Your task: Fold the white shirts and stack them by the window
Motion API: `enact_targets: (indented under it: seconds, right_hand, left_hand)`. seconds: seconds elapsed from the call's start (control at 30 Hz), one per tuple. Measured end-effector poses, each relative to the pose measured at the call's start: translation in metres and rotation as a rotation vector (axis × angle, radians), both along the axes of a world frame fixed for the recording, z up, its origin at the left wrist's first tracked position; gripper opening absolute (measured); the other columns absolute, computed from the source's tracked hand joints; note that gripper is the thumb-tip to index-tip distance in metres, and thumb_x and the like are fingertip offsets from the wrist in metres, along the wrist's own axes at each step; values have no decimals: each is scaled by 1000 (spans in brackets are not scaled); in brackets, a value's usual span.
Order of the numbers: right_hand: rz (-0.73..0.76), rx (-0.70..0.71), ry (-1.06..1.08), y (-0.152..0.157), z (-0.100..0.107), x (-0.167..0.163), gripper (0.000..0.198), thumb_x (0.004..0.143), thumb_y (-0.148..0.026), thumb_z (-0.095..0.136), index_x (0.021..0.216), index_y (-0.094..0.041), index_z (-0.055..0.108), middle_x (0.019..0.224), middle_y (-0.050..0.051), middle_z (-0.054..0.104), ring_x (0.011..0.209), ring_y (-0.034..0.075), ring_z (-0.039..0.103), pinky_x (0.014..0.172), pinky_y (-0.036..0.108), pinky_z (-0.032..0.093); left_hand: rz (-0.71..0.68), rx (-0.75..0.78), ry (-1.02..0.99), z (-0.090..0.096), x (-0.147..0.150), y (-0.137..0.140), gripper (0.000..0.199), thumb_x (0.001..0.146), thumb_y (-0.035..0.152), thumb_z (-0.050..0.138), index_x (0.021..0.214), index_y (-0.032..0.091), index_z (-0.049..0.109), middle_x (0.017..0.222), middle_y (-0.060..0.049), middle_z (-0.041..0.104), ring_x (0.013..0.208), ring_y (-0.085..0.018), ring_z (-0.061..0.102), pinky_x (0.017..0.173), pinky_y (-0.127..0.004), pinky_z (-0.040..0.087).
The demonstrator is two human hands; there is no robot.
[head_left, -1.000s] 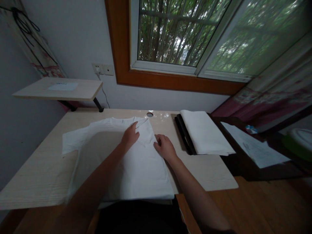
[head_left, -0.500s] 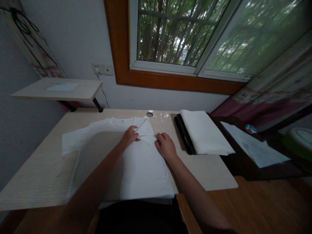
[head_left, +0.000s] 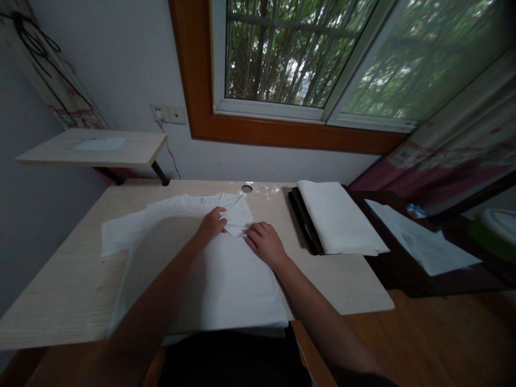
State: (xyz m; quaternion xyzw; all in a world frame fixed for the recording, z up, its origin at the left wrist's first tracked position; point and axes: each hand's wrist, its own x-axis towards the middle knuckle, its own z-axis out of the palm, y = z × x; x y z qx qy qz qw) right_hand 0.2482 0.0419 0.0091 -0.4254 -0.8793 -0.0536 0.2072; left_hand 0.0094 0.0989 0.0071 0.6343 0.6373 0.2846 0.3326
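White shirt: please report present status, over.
Left hand and right hand at the folded sleeve. White shirt mostly flat, other sleeve extended. White sheets to the right, not touching it.

My left arm [head_left: 161, 293] covers part of the shirt [head_left: 237, 285]. My left hand [head_left: 210, 226] and right hand [head_left: 266, 243] obscure how they meet its sleeve [head_left: 241, 213]. The neck label [head_left: 202, 200] and the note [head_left: 100, 143] are too small to read. The top edge cuts off the window [head_left: 298, 59]; the green thing [head_left: 489, 236] is blurred.
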Motion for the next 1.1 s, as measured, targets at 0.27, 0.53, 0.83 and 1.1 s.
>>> enact_targets:
  seconds: [0.27, 0.53, 0.83, 1.1]
  right_hand:
    - [99, -120, 107, -4, -1, 8, 25, 104, -36, 52, 106, -23, 73, 105, 9, 72, 103, 25, 61, 96, 42, 47]
    - [-4, -139, 207, -6, -4, 15, 29, 103, -26, 49, 124, -22, 70, 123, 11, 69, 117, 25, 60, 104, 45, 50]
    - [-30, -133, 124, -14, -16, 31, 44, 101, -22, 53, 145, -23, 58, 151, 8, 56, 146, 28, 45, 118, 53, 44]
    - [-22, -136, 181, -19, -8, 35, 37, 98, -18, 56, 132, -25, 69, 140, 5, 66, 138, 27, 53, 115, 52, 49]
  left_hand:
    - [-75, 335, 293, 5, 0, -2, 44, 81, 8, 55, 121, 19, 70, 118, -14, 65, 125, -31, 56, 113, -46, 44]
    - [-456, 557, 555, -4, 38, 9, 49, 101, 25, 39, 148, 21, 52, 160, -8, 46, 153, -26, 31, 126, -52, 23]
    - [-371, 470, 590, -20, 36, 36, 53, 103, 36, 37, 155, 27, 43, 166, -7, 36, 155, -29, 29, 126, -61, 13]
    - [-341, 529, 591, -4, 32, 34, 53, 101, 29, 39, 154, 23, 45, 166, -10, 35, 156, -29, 25, 127, -62, 9]
